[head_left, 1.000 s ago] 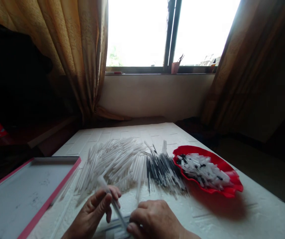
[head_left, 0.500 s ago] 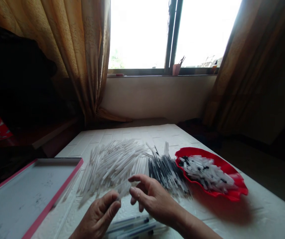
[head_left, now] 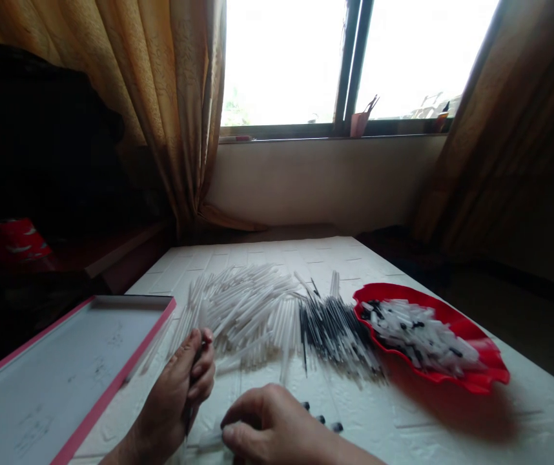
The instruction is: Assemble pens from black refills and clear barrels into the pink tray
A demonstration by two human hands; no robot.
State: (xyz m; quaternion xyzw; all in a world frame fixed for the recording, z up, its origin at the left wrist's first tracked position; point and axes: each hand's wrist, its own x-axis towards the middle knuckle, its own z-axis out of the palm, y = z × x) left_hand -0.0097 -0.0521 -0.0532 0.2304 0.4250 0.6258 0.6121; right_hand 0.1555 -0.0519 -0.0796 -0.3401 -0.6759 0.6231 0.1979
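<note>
My left hand is closed around a slim pen, whose clear end sticks up above the fingers. A dark line shows along it inside the grip. My right hand is low in front, thumb and forefinger curled together by a blurred, translucent piece I cannot make out. Beyond my hands lie a heap of clear pen barrels and a pile of dark ink refills. Several pens with black ends show partly behind my right hand.
A red wavy-edged dish on the right holds white and black pen caps. A pink-rimmed white tray lies at the left. All stand on a white table, with curtains and a window behind.
My left hand has drawn left and turned upright with the pen. The right hand has dropped from above the table, its spread fingers now curled. The view has shifted slightly.
</note>
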